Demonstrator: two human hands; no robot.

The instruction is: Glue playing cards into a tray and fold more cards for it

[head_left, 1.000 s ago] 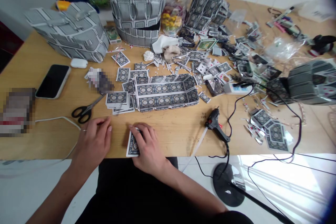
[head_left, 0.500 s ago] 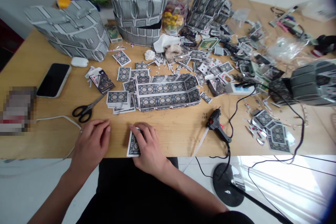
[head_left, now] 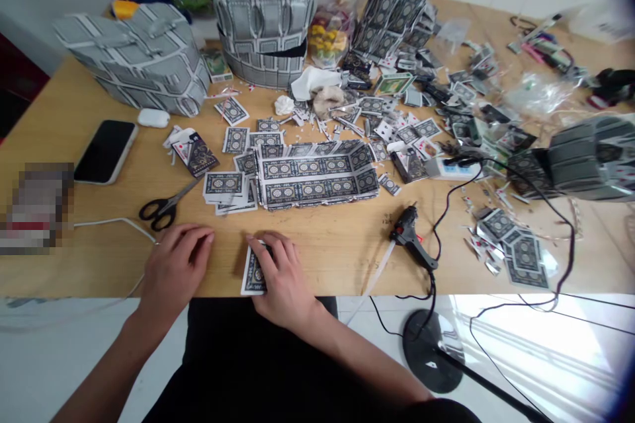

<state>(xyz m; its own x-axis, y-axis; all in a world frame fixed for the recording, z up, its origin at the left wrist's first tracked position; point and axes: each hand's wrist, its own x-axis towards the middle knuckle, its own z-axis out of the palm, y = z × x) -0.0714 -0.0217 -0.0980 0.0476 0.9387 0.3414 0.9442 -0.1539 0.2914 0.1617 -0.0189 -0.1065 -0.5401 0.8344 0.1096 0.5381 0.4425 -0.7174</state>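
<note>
Head view: wooden table (head_left: 342,258), worktop with cards and tools.
Playing card: one patterned back (head_left: 252,274), lower centre of the frame, partly beneath the right hand; its left portion exposed.
Right hand (head_left: 282,271): grasping the playing card, fingers bent over its upper edge, thumb by the lower.
Left hand (head_left: 176,264): lower left of centre, apart from the card, fingers curled on the tabletop; contents, if any, cannot be told.
Scissors (head_left: 161,213): black-handled, just above the left hand.
Card box (head_left: 317,193): open, oblong, mid-frame.
Glue gun (head_left: 411,238): right of centre.
</note>
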